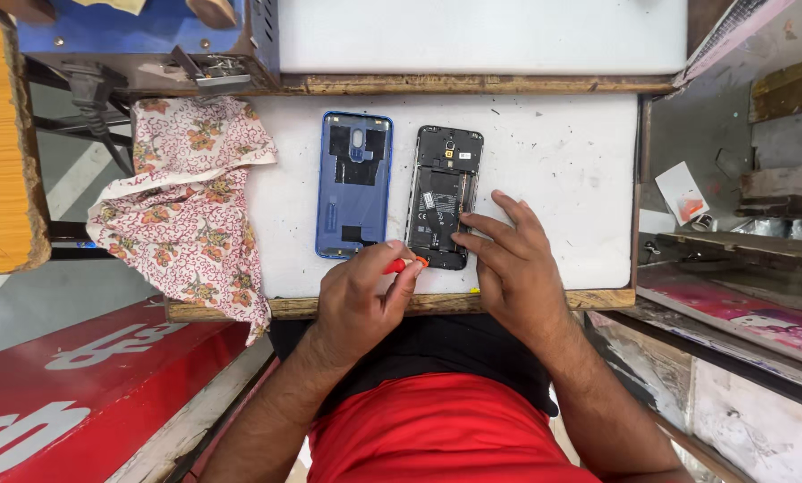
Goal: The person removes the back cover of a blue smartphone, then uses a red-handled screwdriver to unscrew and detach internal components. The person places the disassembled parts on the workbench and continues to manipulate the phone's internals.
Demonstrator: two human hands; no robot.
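Left grip point(358, 291) pinches a small red tool point(403, 265), its tip at the bottom edge of the opened phone point(443, 197). Right grip point(506, 259) lies flat, fingers spread, pressing the phone steady on the desk point(562, 161). Just left sits the blue back cover point(354, 183).

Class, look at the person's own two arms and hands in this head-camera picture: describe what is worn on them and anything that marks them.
Both forearms are bare, with no sleeves reaching the wrists. The left hand and right hand wear no gloves, and no rings, watch or bands show. Both forearms are hairy. A red garment covers the body.
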